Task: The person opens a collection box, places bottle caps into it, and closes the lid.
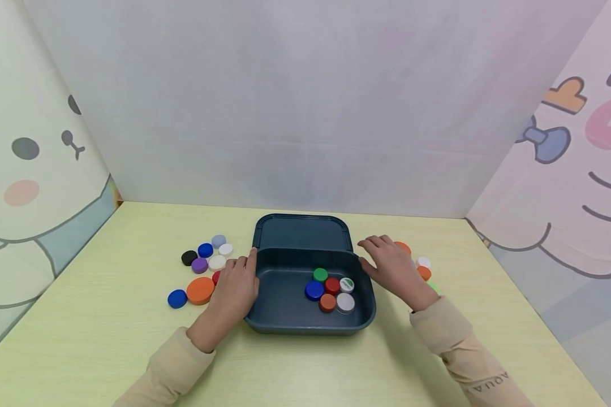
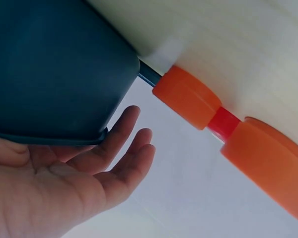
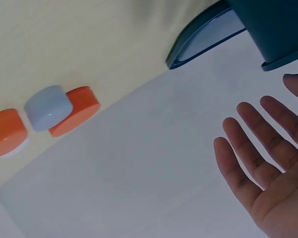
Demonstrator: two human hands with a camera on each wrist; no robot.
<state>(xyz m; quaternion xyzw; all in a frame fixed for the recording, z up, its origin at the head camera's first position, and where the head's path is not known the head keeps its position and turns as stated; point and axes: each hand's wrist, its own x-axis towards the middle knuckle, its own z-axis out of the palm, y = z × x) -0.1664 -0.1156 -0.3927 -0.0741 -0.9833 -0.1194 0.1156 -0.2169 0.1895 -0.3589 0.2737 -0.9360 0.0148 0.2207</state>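
Observation:
A dark blue-green plastic box (image 1: 277, 294) stands at the middle of the table, its matching lid (image 1: 301, 233) lying just behind it. Several bottle caps lie in its right half, among them a green cap (image 1: 320, 275), a blue cap (image 1: 314, 290) and a white cap (image 1: 345, 303). My left hand (image 1: 236, 288) rests at the left rim, and its fingers (image 2: 128, 119) are loosely bent beside the box wall. By the back right corner, my right hand (image 1: 389, 268) has its fingers spread, with its palm (image 3: 283, 198) holding nothing.
Left of the box lie several loose caps, including a large orange cap (image 1: 201, 290), a blue cap (image 1: 177, 298) and a black cap (image 1: 189, 258). More caps, such as an orange cap (image 1: 424, 273), sit partly behind the right hand. A pale curtain (image 1: 305, 124) hangs behind the table.

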